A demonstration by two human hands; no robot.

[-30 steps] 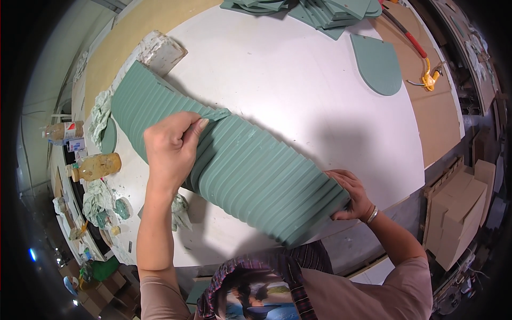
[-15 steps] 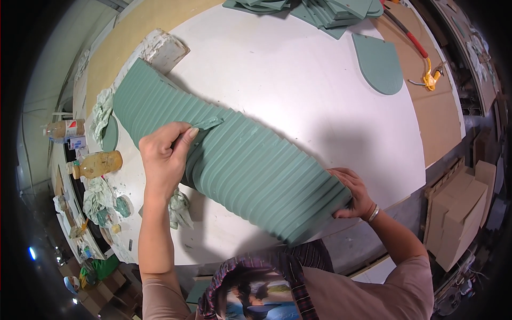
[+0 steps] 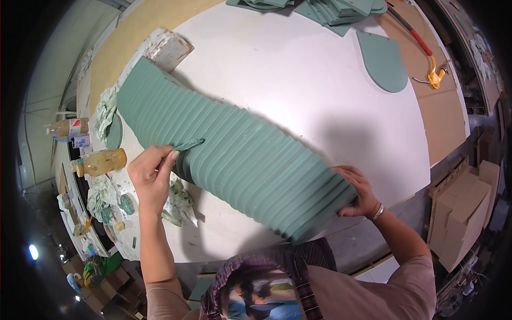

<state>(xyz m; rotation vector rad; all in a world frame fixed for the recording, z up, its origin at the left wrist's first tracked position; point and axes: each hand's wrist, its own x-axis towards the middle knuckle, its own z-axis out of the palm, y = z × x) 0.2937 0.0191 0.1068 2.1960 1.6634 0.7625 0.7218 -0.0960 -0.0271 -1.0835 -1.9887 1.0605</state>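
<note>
Left hand (image 3: 152,176): fingers pinched one green piece (image 3: 188,145) out of the row.
Right hand (image 3: 358,192): fingers gripped the near end.
Row of green foam pieces (image 3: 234,152): lay fanned diagonally across the white tabletop (image 3: 298,69).

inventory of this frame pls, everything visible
fanned row of boards: many, green, across white table
single board: 1, green, pinched up from the row
rounded panel: 1, green, far right of table
stacked pieces: several, green, far edge
block: 1, whitish, far left end of row
rags: several, stained white-green, left side
bottles: 2, amber, left shelf
tool: 1, yellow, red handle, right bench
cardboard boxes: few, brown, right floor
left hand: pinching the single board
right hand: gripping the row's near end
</note>
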